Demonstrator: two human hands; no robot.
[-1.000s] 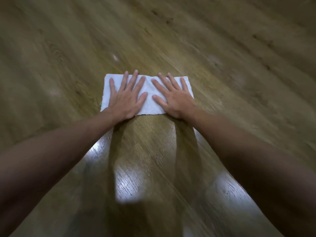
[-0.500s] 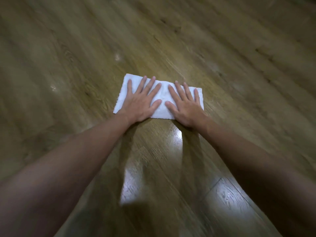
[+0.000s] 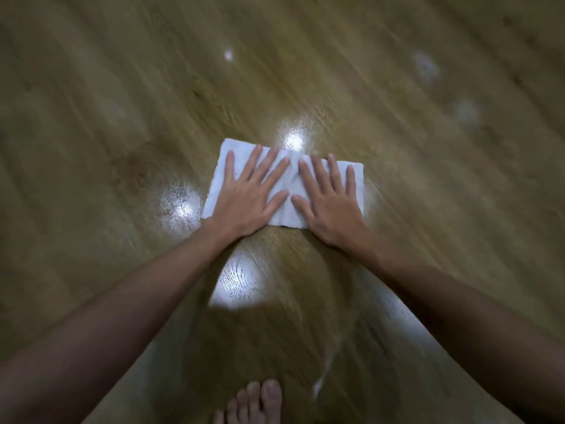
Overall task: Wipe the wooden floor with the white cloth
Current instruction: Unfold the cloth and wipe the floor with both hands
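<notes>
Wooden floor (image 3: 91, 117) across the whole view, planks running on a diagonal, much of it blurred. Bright glare patch (image 3: 180, 206) on the boards just left of the cloth. White cloth (image 3: 284, 209) lying flat on the floor near the middle, folded to a rectangle, long side running left to right, slightly rumpled between the 2 hands. Left hand (image 3: 247, 197) pressed flat on the left half of the cloth, fingers straight and spread, thumb angled toward the centre, heel of the palm at the near edge; grasping nothing. Small round glare spot (image 3: 294, 141) on the floor just past the far edge of the cloth, between the 2 hands. Right hand (image 3: 331, 203) flat on the right half of the cloth, fingers straight and spread, thumb tip close to the left thumb but apart; likewise released, only pressing down. Both bare forearms stretched out from the lower corners. Another lit patch (image 3: 237, 286) on the boards between the forearms, near side of the cloth. Bare foot (image 3: 253, 402) at the bottom edge, toes pointing toward the cloth, well apart from it.
</notes>
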